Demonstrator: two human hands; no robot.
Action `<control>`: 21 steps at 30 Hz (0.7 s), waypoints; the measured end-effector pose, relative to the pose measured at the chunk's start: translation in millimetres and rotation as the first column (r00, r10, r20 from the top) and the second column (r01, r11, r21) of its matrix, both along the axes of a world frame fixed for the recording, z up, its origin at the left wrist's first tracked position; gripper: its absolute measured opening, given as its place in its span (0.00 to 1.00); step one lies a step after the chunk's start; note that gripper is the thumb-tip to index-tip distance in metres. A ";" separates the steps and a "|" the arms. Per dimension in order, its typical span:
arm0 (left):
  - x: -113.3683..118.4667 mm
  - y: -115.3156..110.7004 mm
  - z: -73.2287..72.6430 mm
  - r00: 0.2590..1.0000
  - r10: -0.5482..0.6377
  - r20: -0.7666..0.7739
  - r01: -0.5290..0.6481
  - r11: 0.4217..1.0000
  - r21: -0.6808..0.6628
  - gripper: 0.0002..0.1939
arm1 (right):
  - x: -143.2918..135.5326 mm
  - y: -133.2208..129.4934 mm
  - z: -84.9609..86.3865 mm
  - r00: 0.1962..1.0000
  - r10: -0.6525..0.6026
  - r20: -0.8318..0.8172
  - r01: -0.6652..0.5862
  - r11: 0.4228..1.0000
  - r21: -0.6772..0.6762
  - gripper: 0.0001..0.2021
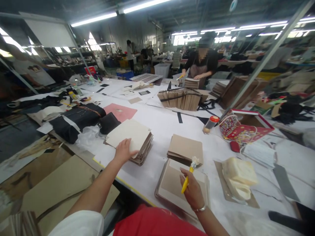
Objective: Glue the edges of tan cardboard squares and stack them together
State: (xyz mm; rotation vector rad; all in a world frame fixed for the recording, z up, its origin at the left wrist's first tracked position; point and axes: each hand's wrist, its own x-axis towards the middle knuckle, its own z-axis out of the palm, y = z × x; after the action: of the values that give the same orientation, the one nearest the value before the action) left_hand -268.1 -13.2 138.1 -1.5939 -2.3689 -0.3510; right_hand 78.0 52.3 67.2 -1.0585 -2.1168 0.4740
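My left hand (124, 150) lies on the near edge of a cream-white top sheet (130, 132), its thumb and fingers apart. Beneath that sheet is an uneven stack of brown cardboard pieces (144, 152). My right hand (193, 191) grips a yellow-handled paintbrush (188, 179), whose pale bristles point up and away from me. This hand is over a near stack of cardboard (169, 175) with whitish borders along its top piece. Just beyond, a second plain brown cardboard stack (185, 146) sits against it.
At right, a cut-open white container (237, 177) stands on a cardboard piece. Past it are a red-lidded jar (211, 125) and a red patterned gift bag (246, 127). A black bundle (77, 121) lies at left. Across the table, a co-worker (201, 62) handles another stack.
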 end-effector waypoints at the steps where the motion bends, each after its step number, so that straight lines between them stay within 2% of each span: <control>1: 3.3 0.4 0.1 1.000 -0.020 0.003 0.020 0.997 -0.081 0.34 | -4.9 -1.3 2.2 1.000 0.018 -0.017 -0.018 1.000 -0.012 0.14; 3: 9.8 -0.7 -1.6 0.993 -0.119 0.003 0.116 0.967 -0.225 0.41 | -14.9 -4.4 7.2 0.997 0.057 -0.050 -0.059 0.997 -0.040 0.13; 5: 14.1 -5.8 -3.9 0.971 -0.238 -0.008 0.225 0.929 -0.295 0.43 | -24.7 -9.2 13.8 0.993 0.092 -0.073 -0.097 0.993 -0.068 0.12; 7: 15.3 -14.6 -3.3 0.937 -0.349 -0.018 0.330 0.901 -0.282 0.34 | -32.8 -15.4 21.8 0.990 0.113 -0.079 -0.121 0.988 -0.092 0.12; 9: 15.2 -24.0 2.2 0.893 -0.449 -0.030 0.437 0.882 -0.174 0.21 | -36.7 -19.8 29.7 0.990 0.122 -0.066 -0.128 0.986 -0.107 0.11; 10: 16.2 -27.7 6.9 0.879 -0.473 -0.064 0.469 0.881 -0.063 0.20 | -36.1 -20.3 32.8 0.991 0.122 -0.051 -0.127 0.985 -0.117 0.11; 11: 18.8 -30.5 12.4 0.847 -0.520 -0.107 0.526 0.850 0.032 0.21 | -33.1 -19.6 35.2 0.992 0.121 -0.037 -0.124 0.984 -0.129 0.11; 13: 32.8 -33.7 24.4 0.755 -0.625 -0.200 0.654 0.739 0.161 0.28 | -19.2 -16.0 37.9 0.996 0.090 -0.027 -0.093 0.984 -0.150 0.11; 15: 62.8 -34.5 33.3 0.703 -0.643 -0.303 0.711 0.644 0.283 0.30 | 6.1 -13.2 38.9 0.999 0.005 -0.034 -0.010 0.988 -0.153 0.14; 17: 108.4 -31.3 32.5 0.627 -0.716 -0.306 0.777 0.550 0.306 0.30 | 41.2 -12.2 38.7 0.989 -0.144 -0.036 0.137 0.980 -0.147 0.17; 18: 135.1 -27.3 26.8 0.557 -0.785 -0.273 0.825 0.485 0.290 0.29 | 61.6 -11.7 37.8 0.972 -0.235 -0.032 0.228 0.963 -0.144 0.18; 19: 162.8 -21.9 17.5 0.492 -0.843 -0.218 0.864 0.443 0.239 0.27 | 83.2 -10.9 36.4 0.944 -0.328 -0.028 0.321 0.936 -0.143 0.20; 21: 216.5 -9.4 -10.3 0.344 -0.936 -0.079 0.937 0.336 0.098 0.22 | 127.9 -7.9 31.5 0.864 -0.503 -0.029 0.493 0.855 -0.162 0.21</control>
State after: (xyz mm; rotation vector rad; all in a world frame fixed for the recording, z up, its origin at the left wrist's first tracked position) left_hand -51.5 -22.5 127.8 -2.7227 -1.0319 -0.6706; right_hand 205.9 44.4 98.7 -1.5940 -1.6701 0.4070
